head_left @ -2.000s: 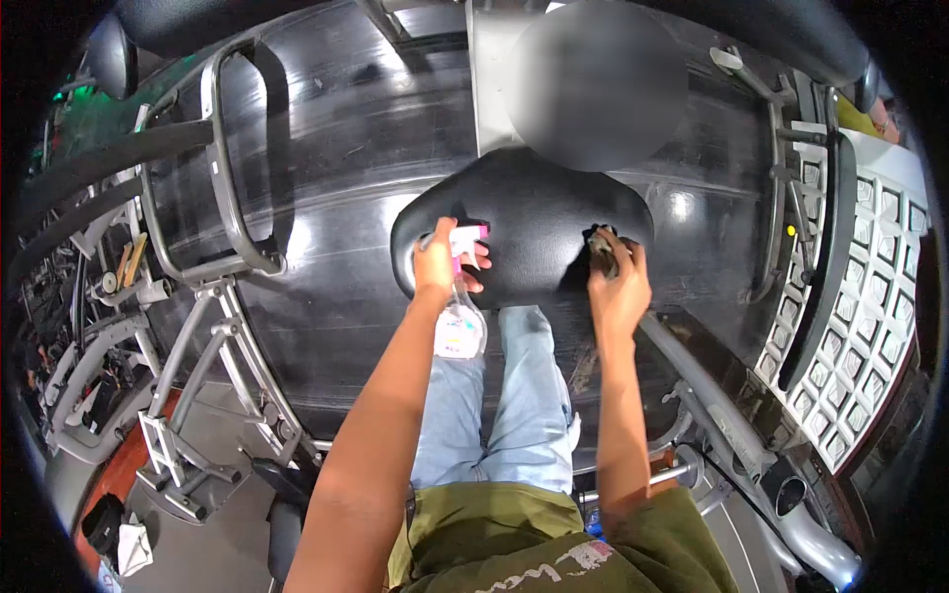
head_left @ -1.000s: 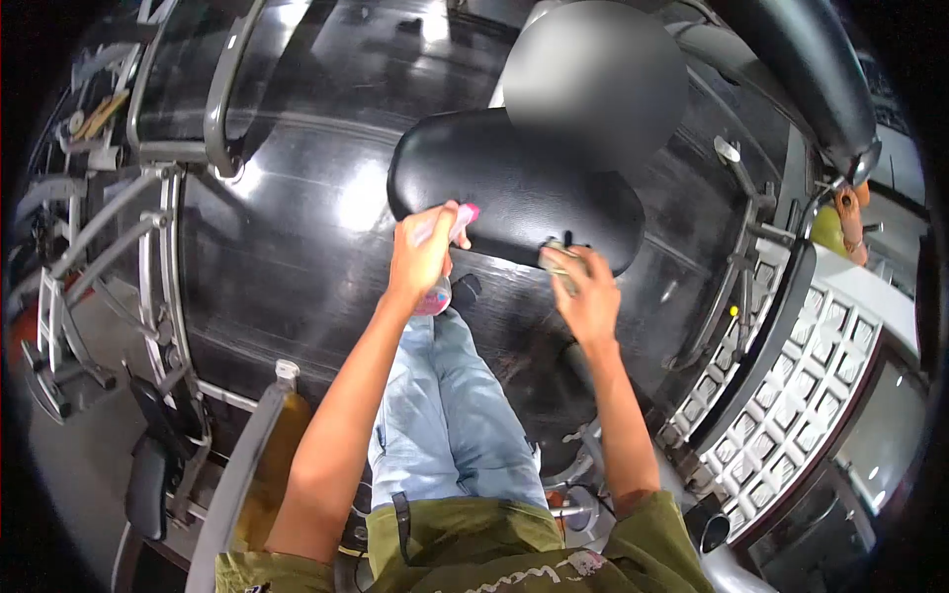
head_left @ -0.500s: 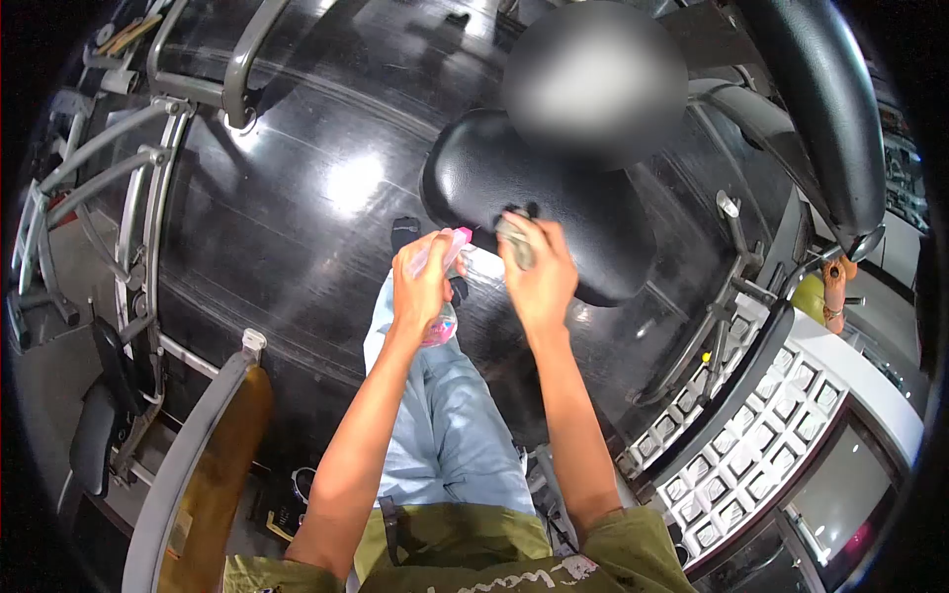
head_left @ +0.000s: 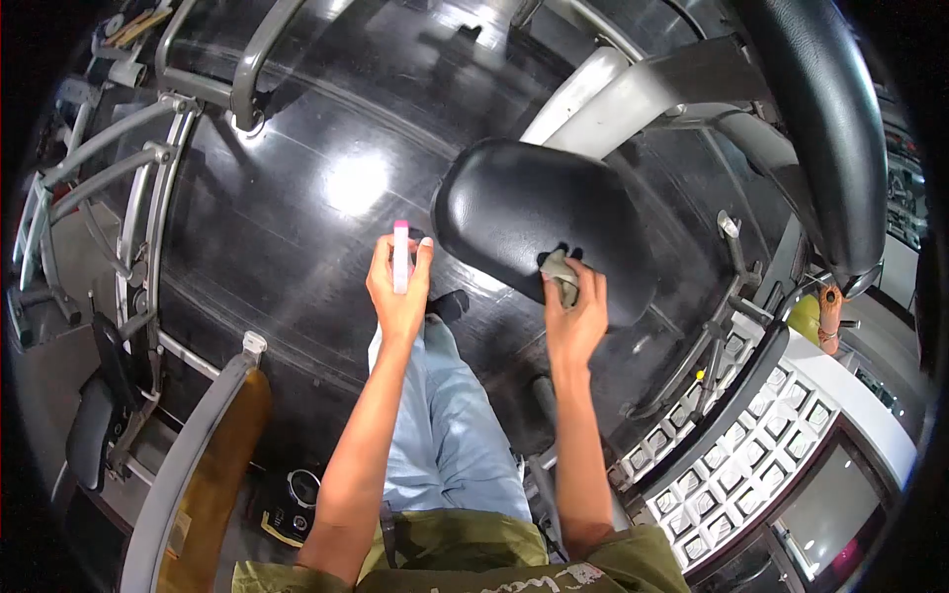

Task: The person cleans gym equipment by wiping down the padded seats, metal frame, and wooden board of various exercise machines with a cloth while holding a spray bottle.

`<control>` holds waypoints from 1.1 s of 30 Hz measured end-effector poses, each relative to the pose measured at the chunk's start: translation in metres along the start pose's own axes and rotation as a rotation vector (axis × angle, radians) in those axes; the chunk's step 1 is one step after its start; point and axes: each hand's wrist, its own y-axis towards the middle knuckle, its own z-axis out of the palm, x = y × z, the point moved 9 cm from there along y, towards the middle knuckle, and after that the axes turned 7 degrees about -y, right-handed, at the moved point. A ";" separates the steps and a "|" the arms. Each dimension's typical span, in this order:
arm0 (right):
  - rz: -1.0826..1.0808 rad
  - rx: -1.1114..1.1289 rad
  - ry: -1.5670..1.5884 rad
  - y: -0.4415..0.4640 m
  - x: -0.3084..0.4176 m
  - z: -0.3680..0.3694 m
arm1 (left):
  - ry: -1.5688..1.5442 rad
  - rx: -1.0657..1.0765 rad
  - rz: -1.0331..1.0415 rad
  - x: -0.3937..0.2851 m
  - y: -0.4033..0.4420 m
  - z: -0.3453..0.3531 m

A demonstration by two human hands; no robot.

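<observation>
My left hand is wrapped round a spray bottle, whose white and pink spray head points away from me; the bottle's body is hidden behind the hand. To its right, my right hand grips a crumpled grey-beige cloth between thumb and fingers. Hand and cloth are over the near right part of a black padded seat, and the cloth appears to touch the padding. My left hand is apart from the seat, off its left side.
A white-grey machine frame runs behind the seat. A long black pad rises at the upper right. Metal bars stand on the left. A brown-and-grey pad is at lower left, and a white patterned panel at lower right.
My right hand has moved right and toward me with the cloth, onto the seat's near part. The left hand has turned the spray bottle upright in view and shifted slightly left.
</observation>
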 end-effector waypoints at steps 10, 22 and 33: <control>-0.140 0.174 -0.037 0.041 0.044 0.015 | 0.379 -0.586 0.077 -0.044 0.024 0.041; -0.205 0.119 -0.081 0.074 0.046 0.023 | 0.530 -0.676 0.053 -0.037 0.018 0.052; -0.389 0.330 -0.064 0.106 -0.001 0.013 | 0.499 -0.734 0.096 -0.043 0.015 0.049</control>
